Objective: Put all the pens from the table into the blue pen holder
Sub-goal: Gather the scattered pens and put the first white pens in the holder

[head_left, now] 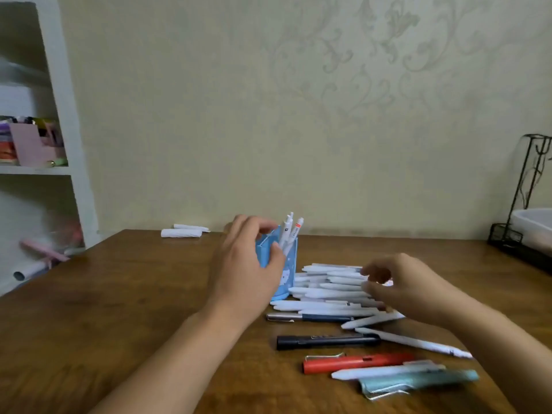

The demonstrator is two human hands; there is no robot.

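Dark brown wooden table (125,300) against pale embossed wallpaper; white shelf unit (64,121) at left. Left hand (245,264) wrapped around blue pen holder (289,265), three white pens upright inside. Right hand (400,286) over pile of smooth white pens (328,289), fingers curled, grip unclear. Black pen (327,341), red pen (358,362) nearer.

No legible text anywhere. Black pen (328,342), near the table's (119,294) front edge: a pale printed strip on the barrel, too blurred to read. White pens in the blue pen holder (277,264): one (284,234) carries a small dark square mark, one (295,231) an orange band; no letters resolve. Holder's front shows a pale printed figure, no wording.
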